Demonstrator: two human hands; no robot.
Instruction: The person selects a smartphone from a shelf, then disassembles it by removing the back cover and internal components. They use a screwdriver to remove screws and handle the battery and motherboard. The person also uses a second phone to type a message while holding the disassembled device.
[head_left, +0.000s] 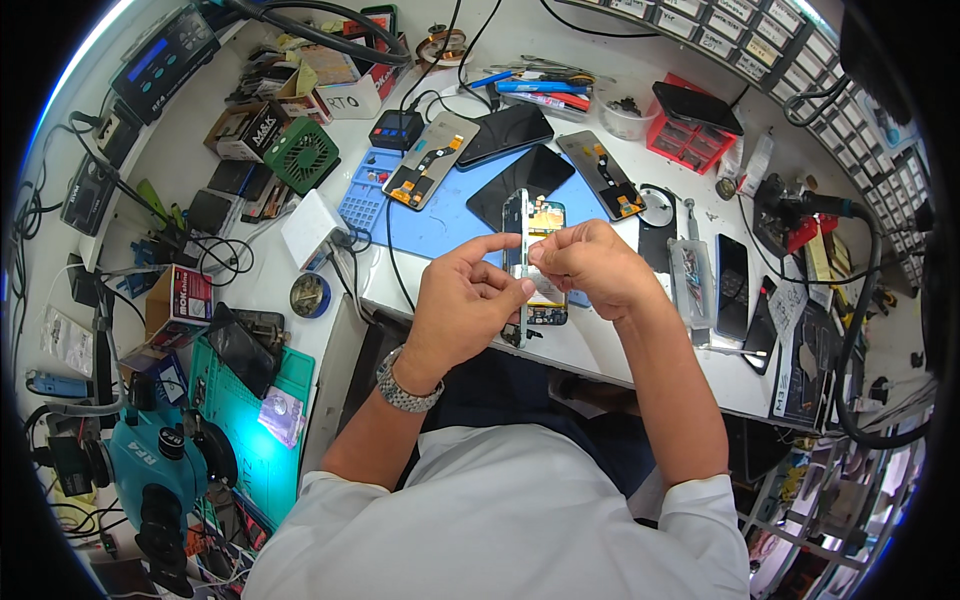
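Note:
My left hand (450, 300), with a metal watch on its wrist, grips a thin phone frame (523, 215) between thumb and fingers. The frame stands nearly edge-on, so most of its face is turned from view. At its right side, my right hand (592, 265) is closed in a pinch close to the edge; whatever lies between those fingertips is hidden. Just behind the hands lies an opened phone body (548, 216) with its circuit board bare, partly covered by my right hand and the frame.
On the blue mat (425, 232) lie a dark phone screen (520, 185) and a loose display panel (432, 160). Another panel (603, 175) lies to the right, near a clear pouch (691, 285) and a dark phone (732, 285). A teal microscope (150, 460) stands at left.

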